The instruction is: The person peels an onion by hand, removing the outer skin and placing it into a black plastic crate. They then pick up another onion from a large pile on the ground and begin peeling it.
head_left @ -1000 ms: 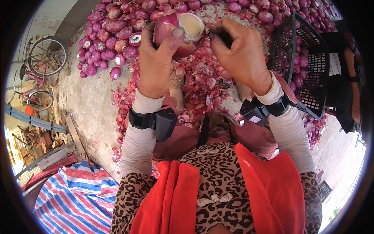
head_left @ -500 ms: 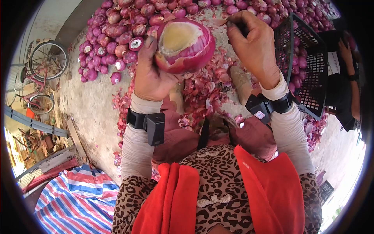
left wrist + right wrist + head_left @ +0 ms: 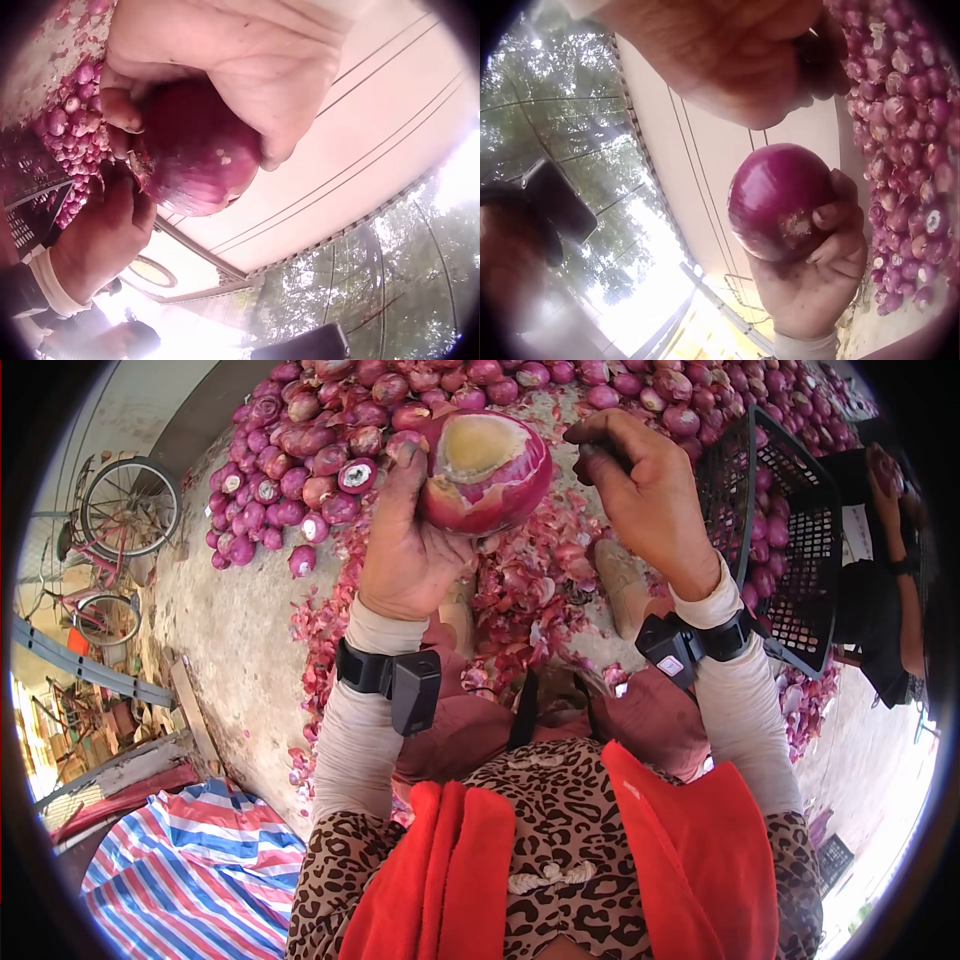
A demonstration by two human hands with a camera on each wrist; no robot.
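Note:
My left hand [image 3: 410, 555] holds a large red onion [image 3: 495, 480] from beneath and the side, thumb raised along its near edge. A pale, dry-looking patch on the onion faces up. The right wrist view shows its glossy purple underside [image 3: 780, 195], with the left fingers [image 3: 840, 232] curled against it. To the right of the onion and apart from it, my right hand [image 3: 655, 500] hangs with bent fingers, a gap between thumb and index finger, and nothing visible between them. In the left wrist view the right hand [image 3: 105, 240] is beside the onion.
Piled red onions [image 3: 310, 435] lie ahead and to the left. A tilted black crate [image 3: 815, 550] with onions stands at right, near another person's arm [image 3: 895, 530]. Loose skins [image 3: 510, 595] cover the ground between the shoes. Bicycles [image 3: 130, 510] and a striped sheet [image 3: 200, 850] are at left.
The onion came nearer the camera and its pale patch turned upward, then it shifted slightly. The right hand moved away rightward; the thin skin it pinched half a second ago is gone from its fingers.

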